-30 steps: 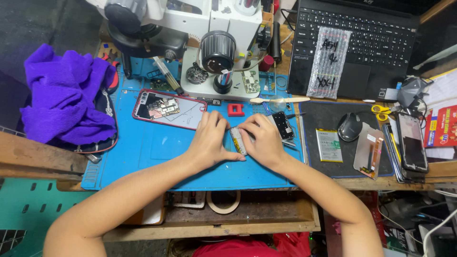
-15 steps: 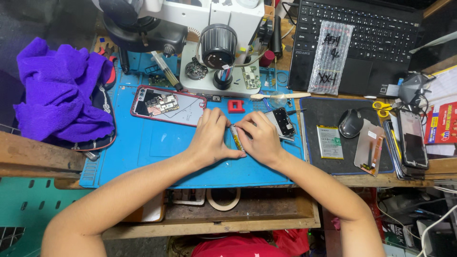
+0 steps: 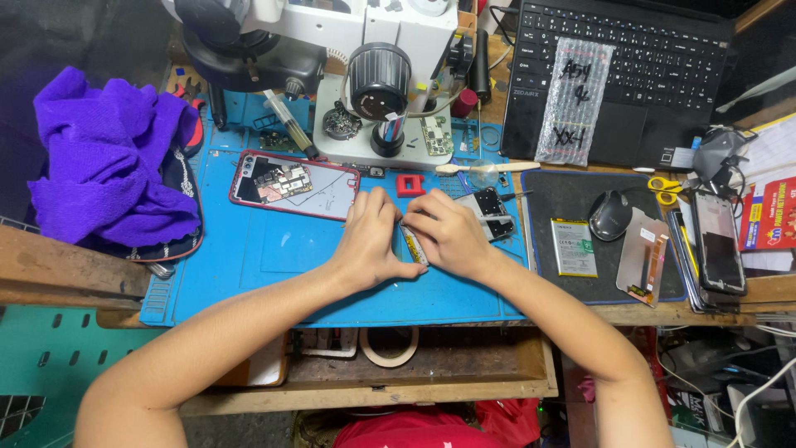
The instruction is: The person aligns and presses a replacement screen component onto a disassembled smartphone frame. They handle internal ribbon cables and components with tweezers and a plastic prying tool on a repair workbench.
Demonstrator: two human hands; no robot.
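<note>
Two hands, the left hand [image 3: 369, 245] and the right hand [image 3: 452, 236], pinch one small yellow strip [image 3: 414, 245] with their fingers on the blue mat [image 3: 274, 257]. One opened red phone [image 3: 292, 184] lies just behind them, and one purple cloth [image 3: 108, 158] sits far left.

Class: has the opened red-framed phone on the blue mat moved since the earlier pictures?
No. The opened red-framed phone keeps its place on the blue mat, left of the small red block.

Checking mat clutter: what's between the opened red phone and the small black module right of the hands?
Head view: both hands, left hand and right hand, pinching a narrow yellowish part, lie between the red phone and the black module.
</note>
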